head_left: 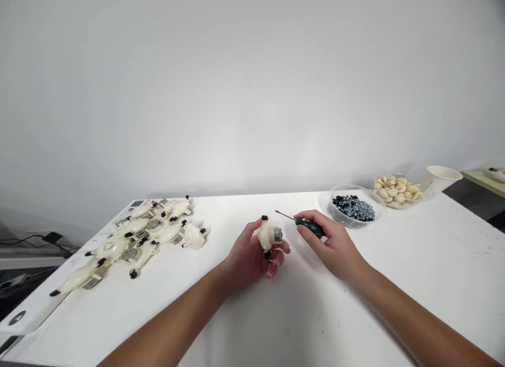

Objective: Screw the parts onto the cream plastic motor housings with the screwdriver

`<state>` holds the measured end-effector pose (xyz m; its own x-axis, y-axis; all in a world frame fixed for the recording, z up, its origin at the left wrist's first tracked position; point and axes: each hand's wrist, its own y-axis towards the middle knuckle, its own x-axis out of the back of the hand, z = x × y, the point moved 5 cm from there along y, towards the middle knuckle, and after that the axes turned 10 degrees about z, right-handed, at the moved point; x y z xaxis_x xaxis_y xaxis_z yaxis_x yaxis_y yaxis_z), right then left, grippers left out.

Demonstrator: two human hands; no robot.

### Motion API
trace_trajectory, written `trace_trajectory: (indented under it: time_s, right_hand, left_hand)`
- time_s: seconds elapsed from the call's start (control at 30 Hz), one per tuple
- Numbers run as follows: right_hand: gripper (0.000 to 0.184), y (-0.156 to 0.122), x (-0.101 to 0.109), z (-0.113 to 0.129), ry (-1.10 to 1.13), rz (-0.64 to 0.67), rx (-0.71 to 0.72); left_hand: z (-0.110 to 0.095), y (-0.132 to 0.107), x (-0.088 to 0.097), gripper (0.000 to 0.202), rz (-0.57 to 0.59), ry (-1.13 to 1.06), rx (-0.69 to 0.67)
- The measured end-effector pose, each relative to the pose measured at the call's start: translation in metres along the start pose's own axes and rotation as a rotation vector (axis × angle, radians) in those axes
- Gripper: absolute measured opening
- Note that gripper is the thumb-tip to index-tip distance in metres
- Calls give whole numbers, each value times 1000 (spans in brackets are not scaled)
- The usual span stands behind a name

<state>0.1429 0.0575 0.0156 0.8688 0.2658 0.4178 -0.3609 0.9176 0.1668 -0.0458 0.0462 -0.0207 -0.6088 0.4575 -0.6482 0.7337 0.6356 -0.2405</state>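
Observation:
In my left hand [252, 256] I hold a cream plastic motor housing [266, 235] above the table. A grey metal motor end faces right from it, and black pieces stick out at its top and bottom. My right hand [329, 240] is closed around the dark green handle of a screwdriver [310, 226]. The screwdriver's thin shaft points up and left, its tip apart from the housing. Right of that hand stands a clear round dish [343, 219] with small silver screws [361, 209] and black pieces [345, 199] in it.
Several similar cream housings [112, 247] lie piled on the left of the white table [252, 325]. At the back right are a clear container of cream oval parts [398, 190] and a white cup [442, 178]. Cables [59, 246] run beyond the left edge; a wall stands behind.

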Motion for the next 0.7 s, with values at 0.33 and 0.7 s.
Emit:
trace_trajectory:
  time_s: [0.33, 0.7]
  right_hand:
    - [19, -3, -7, 3, -27, 86, 40]
    - [21, -5, -21, 7, -29, 203, 95]
  left_hand:
    - [-1, 0, -9, 63, 120, -108, -89]
    - [1, -1, -4, 48, 74, 27, -126]
